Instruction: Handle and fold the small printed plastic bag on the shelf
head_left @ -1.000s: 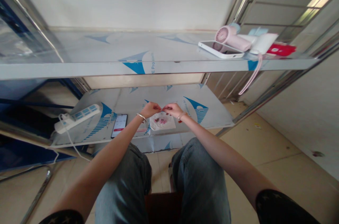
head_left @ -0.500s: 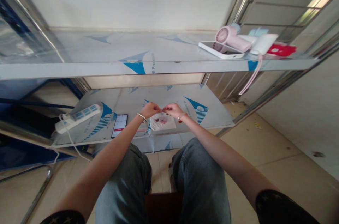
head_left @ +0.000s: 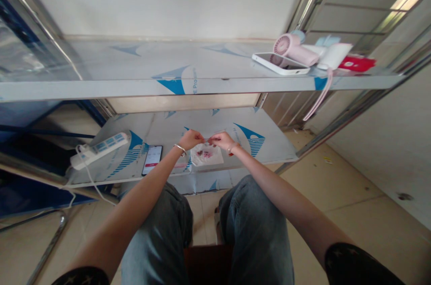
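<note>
Above the lower metal shelf [head_left: 269,141], my left hand [head_left: 191,139] and my right hand [head_left: 220,140] face each other with fingertips pinched. Something small is between them, too tiny to make out. Just below my fingers lies a white sheet or bag [head_left: 215,158] with small pink and dark pieces [head_left: 205,154] on it. Left of it, partly behind my left forearm, rests a phone [head_left: 152,159] with its screen lit. A bit of red [head_left: 230,154] shows by my right wrist.
A white power strip [head_left: 101,148] with a cable sits at the lower shelf's left end. On the upper shelf [head_left: 134,67], whose edge runs across in front of me, lie a white phone [head_left: 281,64], a pink handheld fan [head_left: 296,49] and a red packet [head_left: 357,63].
My right fingertips have shifted slightly right, and the gap between my two hands has widened a little. The things on the shelves stay put.
</note>
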A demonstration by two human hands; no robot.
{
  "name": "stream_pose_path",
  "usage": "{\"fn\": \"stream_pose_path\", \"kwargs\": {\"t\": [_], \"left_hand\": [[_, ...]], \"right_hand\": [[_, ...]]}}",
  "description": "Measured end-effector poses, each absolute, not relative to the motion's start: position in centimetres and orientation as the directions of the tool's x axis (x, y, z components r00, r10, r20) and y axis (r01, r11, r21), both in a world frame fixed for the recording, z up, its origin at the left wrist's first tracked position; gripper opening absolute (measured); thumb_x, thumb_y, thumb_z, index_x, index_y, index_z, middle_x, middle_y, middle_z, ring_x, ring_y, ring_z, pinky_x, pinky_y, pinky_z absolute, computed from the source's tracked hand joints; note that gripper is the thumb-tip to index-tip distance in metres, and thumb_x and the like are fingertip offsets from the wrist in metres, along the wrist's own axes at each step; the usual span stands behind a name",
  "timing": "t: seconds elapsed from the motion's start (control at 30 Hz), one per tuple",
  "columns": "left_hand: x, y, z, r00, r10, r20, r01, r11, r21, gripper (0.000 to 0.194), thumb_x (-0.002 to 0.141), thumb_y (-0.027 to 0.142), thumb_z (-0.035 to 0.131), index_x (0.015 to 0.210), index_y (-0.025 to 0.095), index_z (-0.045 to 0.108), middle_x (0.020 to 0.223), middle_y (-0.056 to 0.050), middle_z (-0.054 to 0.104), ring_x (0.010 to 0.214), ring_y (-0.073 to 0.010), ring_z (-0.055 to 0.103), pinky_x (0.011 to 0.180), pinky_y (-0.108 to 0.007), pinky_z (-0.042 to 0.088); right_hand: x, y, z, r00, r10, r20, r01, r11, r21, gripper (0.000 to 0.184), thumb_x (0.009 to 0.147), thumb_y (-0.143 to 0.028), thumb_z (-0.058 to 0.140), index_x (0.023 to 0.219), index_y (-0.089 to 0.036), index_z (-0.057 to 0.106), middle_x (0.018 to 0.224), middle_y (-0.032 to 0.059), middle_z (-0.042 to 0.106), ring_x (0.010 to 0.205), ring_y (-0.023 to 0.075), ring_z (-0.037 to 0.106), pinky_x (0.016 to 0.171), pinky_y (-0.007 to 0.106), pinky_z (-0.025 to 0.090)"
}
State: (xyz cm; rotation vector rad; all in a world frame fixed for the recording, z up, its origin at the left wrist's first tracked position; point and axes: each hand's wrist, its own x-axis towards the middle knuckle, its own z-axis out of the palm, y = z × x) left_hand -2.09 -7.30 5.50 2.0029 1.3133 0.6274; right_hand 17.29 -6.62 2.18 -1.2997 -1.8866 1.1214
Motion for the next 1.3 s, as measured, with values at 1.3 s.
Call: {"fn": "stream_pose_path", "kwargs": {"t": [1.3], "left_hand": [[-3.4, -5.4, 1.6, 0.394, 0.887, -0.24, 0.914, -0.352, 0.2, 0.029, 0.08, 0.012, 0.046, 0.097, 0.008, 0.069, 0.103, -0.015, 0.068, 0.094, -0.0207, 0.063, 0.083, -0.028, 0.046]], "right_hand": [[22.0, -1.4, -0.5, -0.09, 0.989, -0.119, 0.996, 0.091, 0.007, 0.024, 0.08, -0.013, 0.056, 0.098, -0.01, 0.072, 0.108, 0.0183, 0.065, 0.102, 0.0261, 0.058, 0.084, 0.031, 0.042]]}}
